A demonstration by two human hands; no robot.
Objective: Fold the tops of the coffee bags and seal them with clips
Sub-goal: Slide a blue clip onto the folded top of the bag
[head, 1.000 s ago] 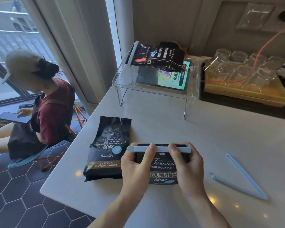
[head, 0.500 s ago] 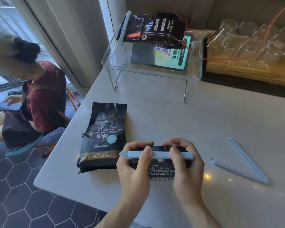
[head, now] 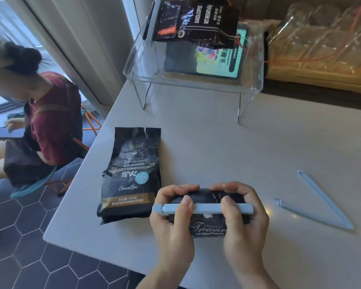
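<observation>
1. My left hand point(head: 171, 222) and right hand point(head: 244, 220) are both clamped on the coffee bag point(head: 208, 224) at the near edge of the surface point(head: 217, 147), fingers curled over its folded top, thumbs pressing on the pale blue clip point(head: 204, 208) laid across the fold.
2. I judge this to be the sealing step for this bag: the fold is made and the clip lies shut along it, though I cannot tell whether its latch at the right end has caught.
3. The next move calls for firm thumb pressure near that end, then letting go.
4. A second coffee bag point(head: 131, 176) lies flat just left of my hands, its top unfolded and torn open.
5. An open clip point(head: 319, 207) waits on the surface to my right, well apart, for that bag.
6. Another bag point(head: 196, 21) rests on the clear stand point(head: 192, 80) further back.
</observation>
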